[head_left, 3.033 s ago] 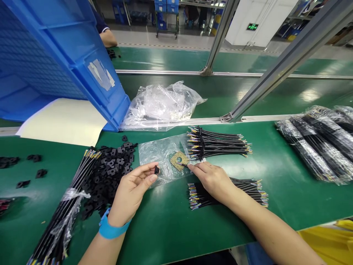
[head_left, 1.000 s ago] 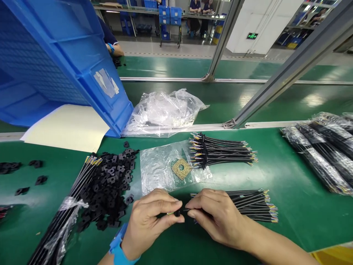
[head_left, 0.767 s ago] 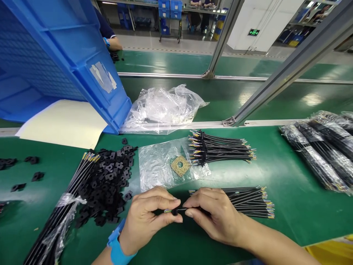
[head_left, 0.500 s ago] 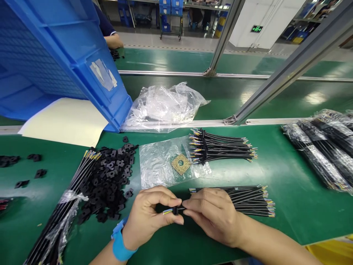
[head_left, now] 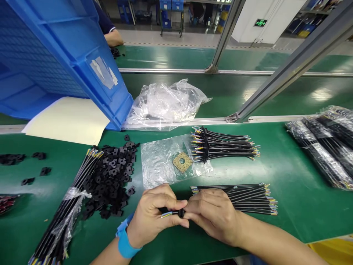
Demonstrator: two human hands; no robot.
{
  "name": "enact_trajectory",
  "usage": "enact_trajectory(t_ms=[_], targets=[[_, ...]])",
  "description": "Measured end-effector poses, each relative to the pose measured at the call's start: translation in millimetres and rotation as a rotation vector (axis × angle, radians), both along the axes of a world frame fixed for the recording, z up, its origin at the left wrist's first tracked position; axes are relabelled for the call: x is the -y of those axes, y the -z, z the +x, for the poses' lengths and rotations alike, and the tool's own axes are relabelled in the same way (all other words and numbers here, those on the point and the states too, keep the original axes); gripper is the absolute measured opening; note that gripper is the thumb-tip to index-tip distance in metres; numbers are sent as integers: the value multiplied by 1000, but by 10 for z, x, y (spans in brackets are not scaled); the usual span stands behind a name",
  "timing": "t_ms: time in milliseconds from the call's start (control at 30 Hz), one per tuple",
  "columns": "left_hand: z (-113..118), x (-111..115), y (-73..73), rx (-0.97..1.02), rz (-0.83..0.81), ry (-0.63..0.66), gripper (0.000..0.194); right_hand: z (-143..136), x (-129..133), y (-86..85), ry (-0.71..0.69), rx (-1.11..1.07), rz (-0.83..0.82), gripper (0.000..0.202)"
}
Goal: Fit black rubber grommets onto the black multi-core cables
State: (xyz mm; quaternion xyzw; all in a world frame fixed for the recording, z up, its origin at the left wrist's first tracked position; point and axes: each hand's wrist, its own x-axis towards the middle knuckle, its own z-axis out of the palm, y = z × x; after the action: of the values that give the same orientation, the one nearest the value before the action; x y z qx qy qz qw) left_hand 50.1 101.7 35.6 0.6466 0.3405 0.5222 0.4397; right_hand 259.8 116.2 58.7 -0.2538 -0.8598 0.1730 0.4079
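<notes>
Between thumb and fingers my left hand (head_left: 158,209) pinches a small black part (head_left: 181,213), from which a short cable end with yellow, blue and white wires (head_left: 166,214) sticks out to the left. My right hand (head_left: 213,215) is closed at the right side of the same part, its fingertips touching my left ones; the cable there is hidden by the fingers. Black cables (head_left: 253,198) lie beside and partly behind my right hand. Further back is a row of cables with black parts on them (head_left: 226,144). A pile of loose black parts (head_left: 111,176) lies left of my hands.
A bundle of cables (head_left: 64,209) tied with plastic lies left. Behind are a tilted blue bin (head_left: 82,55), a cream sheet (head_left: 67,119), clear bags (head_left: 168,103) and a tan square piece (head_left: 182,162). Wrapped bundles (head_left: 322,147) lie right. Across the frame is another person's arm (head_left: 114,38).
The black part sits further right, against my right fingertips, and more of the cable end shows on its left. Both hands stay closed; my left hand has shifted slightly right.
</notes>
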Motion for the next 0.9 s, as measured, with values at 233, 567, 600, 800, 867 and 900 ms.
enact_trajectory(t_ms=[233, 567, 600, 800, 867, 900], targets=[[19, -3, -48, -75, 49, -38, 28, 17, 2, -6, 6, 30, 3, 16], [-952, -49, -316, -824, 100, -977, 22, 553, -391, -51, 390, 185, 333, 24], [-1047, -43, -324, -901, 67, -1008, 24, 615, -450, -28, 441, 191, 350, 25], [-1180, 22, -295, -1191, -36, -500, 37, 795, -682, 77, 606, 156, 397, 28], [-1156, 57, -266, -1262, -21, -432, 33, 809, -725, 82, 635, 152, 406, 25], [-1150, 72, -244, -1289, -4, -429, 31, 814, -746, 81, 650, 156, 405, 23]])
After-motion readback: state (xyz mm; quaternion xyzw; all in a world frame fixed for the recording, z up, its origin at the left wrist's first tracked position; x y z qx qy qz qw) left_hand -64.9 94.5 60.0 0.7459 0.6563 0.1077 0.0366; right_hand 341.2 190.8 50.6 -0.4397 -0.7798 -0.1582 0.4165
